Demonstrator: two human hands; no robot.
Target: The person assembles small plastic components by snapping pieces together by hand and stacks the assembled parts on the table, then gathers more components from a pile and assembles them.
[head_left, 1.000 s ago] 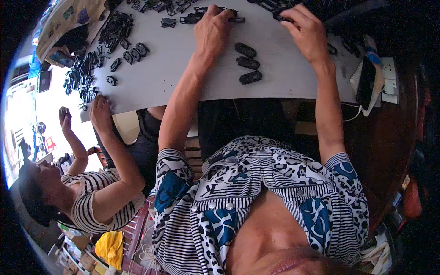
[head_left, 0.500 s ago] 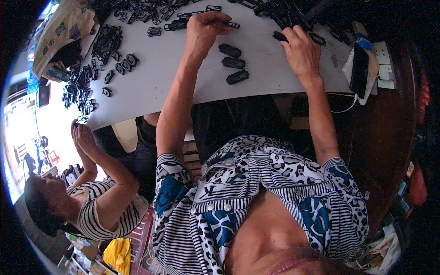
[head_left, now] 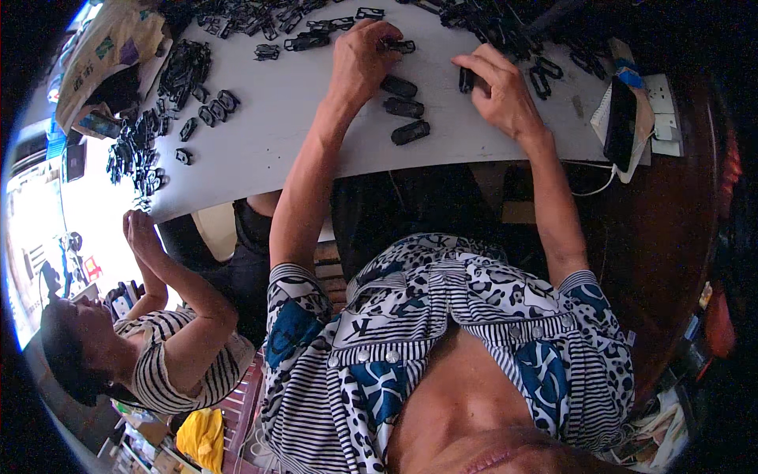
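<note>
On the white table, my left hand (head_left: pixel 365 62) has its fingers closed on a small black frame-like plastic part (head_left: pixel 403 47). My right hand (head_left: pixel 502 88) pinches an oblong black plastic part (head_left: pixel 466 79) between thumb and fingers, a short way to the right. Between and below the hands, three oblong black parts lie in a column: an upper one (head_left: pixel 399 86), a middle one (head_left: pixel 403 107) and a lower one (head_left: pixel 410 132). My left fingertips are just above the upper one. What the parts belong to cannot be made out.
Heaps of black parts lie along the far edge (head_left: pixel 249 20), at the far right (head_left: pixel 493 31) and at the left (head_left: pixel 183 73). A phone (head_left: pixel 620 118) with a white cable and a power strip (head_left: pixel 662 110) sit at right. A co-worker in a striped shirt (head_left: pixel 181 355) handles parts at left.
My right hand has moved left and slightly nearer with the oblong part, uncovering loop-shaped parts at the right. My left hand has shifted slightly right.
</note>
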